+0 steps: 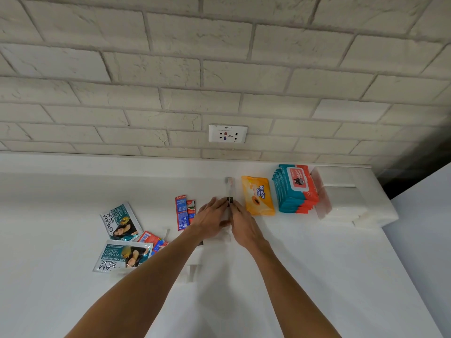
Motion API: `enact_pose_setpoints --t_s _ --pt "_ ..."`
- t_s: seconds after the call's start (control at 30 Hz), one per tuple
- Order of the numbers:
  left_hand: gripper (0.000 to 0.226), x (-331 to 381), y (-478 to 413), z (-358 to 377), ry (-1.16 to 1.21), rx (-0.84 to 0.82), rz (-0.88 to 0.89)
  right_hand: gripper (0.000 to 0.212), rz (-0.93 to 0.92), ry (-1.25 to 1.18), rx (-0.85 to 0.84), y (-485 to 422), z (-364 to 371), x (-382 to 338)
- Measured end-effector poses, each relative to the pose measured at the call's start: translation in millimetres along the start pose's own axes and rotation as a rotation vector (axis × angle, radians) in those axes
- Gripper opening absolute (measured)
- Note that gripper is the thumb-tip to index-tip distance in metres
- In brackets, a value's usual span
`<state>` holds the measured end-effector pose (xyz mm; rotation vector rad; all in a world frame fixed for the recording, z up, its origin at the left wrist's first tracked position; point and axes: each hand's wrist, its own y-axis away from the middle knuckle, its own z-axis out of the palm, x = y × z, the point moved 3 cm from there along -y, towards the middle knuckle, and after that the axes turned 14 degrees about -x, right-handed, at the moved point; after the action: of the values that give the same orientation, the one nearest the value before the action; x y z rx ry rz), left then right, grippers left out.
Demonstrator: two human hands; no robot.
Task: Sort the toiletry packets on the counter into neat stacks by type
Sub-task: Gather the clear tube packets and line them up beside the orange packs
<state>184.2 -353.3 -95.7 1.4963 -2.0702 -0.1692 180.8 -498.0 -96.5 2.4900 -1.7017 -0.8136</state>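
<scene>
far left: two cream silk sachets (pixel 121 222), one askew over the other, loose, not squared. a red sachet (pixel 151 239) is tucked against them. a pale clear packet (pixel 192 273) lies beside the left forearm, hard to read.

centre-left: colgate sachets (pixel 181 212) upright in a narrow pile, a smaller one just beside, roughly aligned.

centre: both hands meet over the clear toothbrush packets (pixel 230 189), which run long-ways toward the wall. left hand (pixel 211 219) lies with fingers fairly straight and flat against the pile's left edge. right hand (pixel 244 228) closes in on the right edge near a dark band; cannot tell whether its fingers pinch or only press. looks like squaring up this pile.

right: orange wipes pack (pixel 258 196) alone, flat. teal wipes stack (pixel 295 190) neat, near the wall. white packs (pixel 341 203) stacked at the counter (pixel 317 276) end.

judgement: right half sorted; left side not yet sorted, roughly past halfway.
</scene>
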Motion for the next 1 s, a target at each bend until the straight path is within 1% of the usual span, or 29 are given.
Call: enact_pose_setpoints --t_s 0.33,0.4,0.47,0.57,0.7,0.8,0.93,1.0 --pt "0.078 5 4 -4 0.003 -0.006 -0.009 0.067 0.030 -0.039 -0.020 2 -5 -6" --pt "0.078 5 6 -6 0.011 0.000 0.000 0.067 0.026 -0.018 -0.005 3 -7 -7" --pt "0.076 5 12 -11 0.022 0.029 0.020 0.060 0.025 -0.038 0.025 7 -10 -9" --pt "0.066 2 25 -18 0.078 0.090 0.033 0.044 0.033 -0.115 0.098 21 -19 -16" --pt "0.043 -12 52 -24 0.189 0.198 0.006 0.034 0.038 -0.254 0.174 45 -25 -28" --pt "0.030 -24 77 -22 0.234 0.257 -0.021 0.027 0.018 -0.307 0.152 58 -18 -35" --pt "0.013 -40 108 -11 0.245 0.280 -0.047 0.024 0.015 -0.277 0.101 69 -3 -46" --pt "0.011 -46 121 -3 0.230 0.267 -0.065 0.025 0.013 -0.248 0.079 72 4 -52"
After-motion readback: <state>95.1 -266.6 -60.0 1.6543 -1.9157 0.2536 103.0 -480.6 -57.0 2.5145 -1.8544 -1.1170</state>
